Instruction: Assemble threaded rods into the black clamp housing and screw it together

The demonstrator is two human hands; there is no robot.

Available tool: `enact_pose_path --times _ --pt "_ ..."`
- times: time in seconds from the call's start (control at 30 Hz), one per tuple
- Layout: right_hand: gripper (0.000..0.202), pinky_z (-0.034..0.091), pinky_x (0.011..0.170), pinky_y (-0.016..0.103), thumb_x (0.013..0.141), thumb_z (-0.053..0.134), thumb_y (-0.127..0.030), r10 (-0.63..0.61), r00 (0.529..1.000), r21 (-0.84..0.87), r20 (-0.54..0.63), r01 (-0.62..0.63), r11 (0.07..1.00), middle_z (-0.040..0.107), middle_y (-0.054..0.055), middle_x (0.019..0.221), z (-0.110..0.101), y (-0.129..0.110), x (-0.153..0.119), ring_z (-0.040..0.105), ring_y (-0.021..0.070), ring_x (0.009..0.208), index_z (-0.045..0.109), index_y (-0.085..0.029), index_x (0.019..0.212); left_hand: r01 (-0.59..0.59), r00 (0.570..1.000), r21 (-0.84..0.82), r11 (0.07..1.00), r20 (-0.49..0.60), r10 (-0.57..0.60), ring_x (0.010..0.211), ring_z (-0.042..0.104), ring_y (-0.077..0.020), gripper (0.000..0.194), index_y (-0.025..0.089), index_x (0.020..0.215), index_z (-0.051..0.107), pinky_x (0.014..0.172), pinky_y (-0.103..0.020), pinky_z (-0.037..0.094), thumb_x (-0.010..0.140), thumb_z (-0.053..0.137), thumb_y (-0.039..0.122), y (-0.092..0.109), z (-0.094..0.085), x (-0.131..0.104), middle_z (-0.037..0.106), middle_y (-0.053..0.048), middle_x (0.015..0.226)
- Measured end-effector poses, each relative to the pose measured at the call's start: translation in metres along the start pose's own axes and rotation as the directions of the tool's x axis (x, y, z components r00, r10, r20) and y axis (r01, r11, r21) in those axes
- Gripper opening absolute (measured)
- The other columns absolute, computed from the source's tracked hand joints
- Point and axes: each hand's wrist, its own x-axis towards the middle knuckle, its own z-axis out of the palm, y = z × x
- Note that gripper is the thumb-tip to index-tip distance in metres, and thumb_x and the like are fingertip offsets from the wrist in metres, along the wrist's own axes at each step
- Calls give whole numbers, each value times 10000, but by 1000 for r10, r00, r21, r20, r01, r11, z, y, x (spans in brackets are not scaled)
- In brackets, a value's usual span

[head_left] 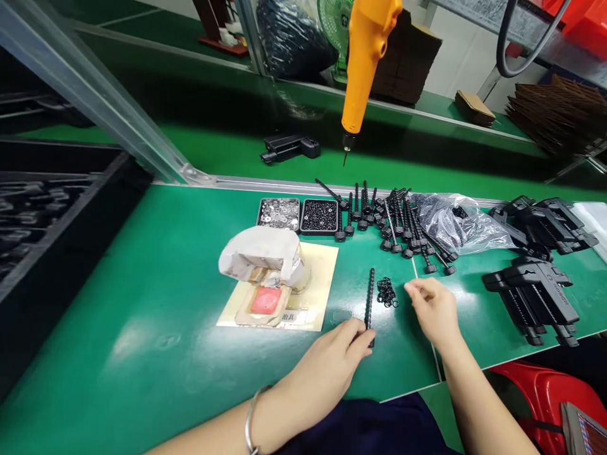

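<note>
My left hand (339, 354) is closed on a black threaded rod (370, 294), gripping its near end, with the rod pointing away from me. Just right of the rod lies a small pile of black rubber rings (386, 292). My right hand (434, 309) hovers to the right of that pile, thumb and forefinger pinched together. Whatever the pinch may hold is too small to make out. Many similar black threaded rods with knobs (405, 227) lie in a heap beyond my hands.
A white-topped fixture (260, 253) sits on a yellow sheet (325, 272). Behind it stand trays of metal washers (279, 213) and small black parts (320, 217). An orange electric screwdriver (363, 69) hangs overhead. Rightward lie a plastic bag (459, 224) and black clamp-like assemblies (535, 291).
</note>
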Motion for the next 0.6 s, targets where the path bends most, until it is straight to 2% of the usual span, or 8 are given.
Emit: enact_pose_path --times 0.13,0.27,0.33,0.43,0.5,0.6 --pt "317 529 546 289 934 597 -428 -51 998 39 43 50 998 682 69 766 9 4 -32 617 169 574 766 -171 855 42 977 -257 966 -192 -94 816 672 -165 261 188 1170 603 746 -247 595 974 475 72 2 -13 -3 623 -61 972" --pt "269 548 580 289 934 589 -371 -81 996 104 29 77 992 688 85 835 17 1 -43 610 166 610 774 -182 887 50 937 -414 909 -295 -186 865 658 -156 289 244 1164 633 782 -226 579 951 535 74 4 -33 -8 626 -41 972" --pt "246 557 571 282 917 610 -356 -77 997 163 15 73 984 689 85 818 15 -3 -44 613 164 608 775 -183 863 54 943 -509 859 -258 -212 844 667 -160 255 271 1162 642 755 -235 588 978 532 134 4 -42 -11 630 -39 952" --pt "201 578 541 261 889 667 -339 -32 999 303 9 28 953 722 92 844 4 -14 -41 659 160 615 770 -179 827 62 972 -668 742 -128 -196 790 692 -174 188 309 1132 662 701 -262 609 1018 513 313 5 -53 -14 630 -39 904" --pt "191 606 540 254 883 703 -349 12 999 423 35 -26 906 749 95 903 -8 -23 -36 696 158 628 766 -178 827 60 983 -745 664 -71 -168 741 696 -185 231 305 1089 686 656 -278 616 1007 506 425 6 -58 -14 636 -51 871" --pt "254 645 579 275 837 781 -416 54 994 594 100 -103 798 768 89 918 -24 -37 -26 713 154 613 749 -170 787 71 989 -801 595 -22 -147 703 688 -199 299 280 1009 721 610 -296 613 976 524 501 8 -63 -15 649 -72 830"
